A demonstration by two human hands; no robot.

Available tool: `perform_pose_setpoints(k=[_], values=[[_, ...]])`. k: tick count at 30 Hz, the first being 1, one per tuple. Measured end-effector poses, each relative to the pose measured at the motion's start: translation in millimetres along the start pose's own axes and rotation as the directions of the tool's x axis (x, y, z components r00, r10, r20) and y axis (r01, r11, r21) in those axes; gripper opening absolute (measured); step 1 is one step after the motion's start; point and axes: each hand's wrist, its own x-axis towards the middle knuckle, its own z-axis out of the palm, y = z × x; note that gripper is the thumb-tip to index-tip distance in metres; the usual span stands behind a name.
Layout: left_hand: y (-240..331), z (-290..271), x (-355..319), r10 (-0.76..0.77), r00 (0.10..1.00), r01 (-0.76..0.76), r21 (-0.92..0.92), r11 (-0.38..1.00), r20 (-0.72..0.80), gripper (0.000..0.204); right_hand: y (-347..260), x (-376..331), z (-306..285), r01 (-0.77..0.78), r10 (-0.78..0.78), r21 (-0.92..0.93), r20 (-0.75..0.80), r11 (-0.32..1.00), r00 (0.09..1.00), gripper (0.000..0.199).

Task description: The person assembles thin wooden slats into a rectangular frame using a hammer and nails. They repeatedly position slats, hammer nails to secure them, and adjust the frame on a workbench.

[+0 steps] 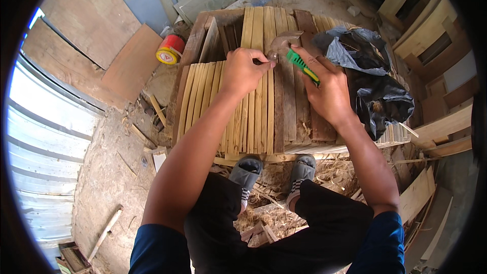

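Observation:
My right hand (327,91) grips the green-and-yellow handle of a claw hammer (284,45), whose metal head hangs just above the slats. My left hand (243,71) pinches a small nail (264,62) upright on the wood, right under the hammer head. Both hands are over a low frame covered with pale wooden slats (203,96) laid side by side. My two feet in grey slippers rest at the frame's near edge.
A crumpled black plastic bag (375,81) lies on the slats at the right. A red and yellow can (170,49) stands on the ground at the frame's far left corner. Boards, planks and wood scraps lie all around; corrugated metal sheeting runs along the left.

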Motion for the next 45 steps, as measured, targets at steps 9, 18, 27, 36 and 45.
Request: perform_pose_setpoints(k=[9, 18, 27, 36, 45], values=[[-2.0, 1.1, -0.1, 0.013, 1.0, -0.013, 0.014, 1.0, -0.012, 0.02, -0.2, -1.3, 0.0, 0.061, -0.062, -0.023, -0.035, 0.998, 0.997, 0.066], [-5.3, 3.0, 0.7, 0.03, 0.999, -0.03, 0.001, 1.0, -0.025, 0.021, 3.2, -0.8, 0.8, 0.08, -0.078, 0.017, -0.102, 0.997, 0.992, 0.069], [-6.5, 3.5, 0.8, 0.025, 0.999, -0.026, -0.009, 1.0, -0.022, 0.02, 3.5, 0.2, 3.8, 0.126, -0.13, -0.043, -0.097, 0.991, 0.987, 0.073], [-4.1, 2.3, -0.8, 0.026, 0.999, -0.027, -0.02, 0.999, -0.024, 0.019, 0.4, 0.0, -1.3, 0.059, -0.06, -0.011, -0.069, 0.998, 0.996, 0.066], [-4.7, 2.1, 0.6, 0.034, 0.999, -0.034, -0.017, 0.999, -0.021, 0.02, -0.1, -1.8, -3.9, 0.04, -0.04, -0.031, -0.007, 0.999, 0.999, 0.067]])
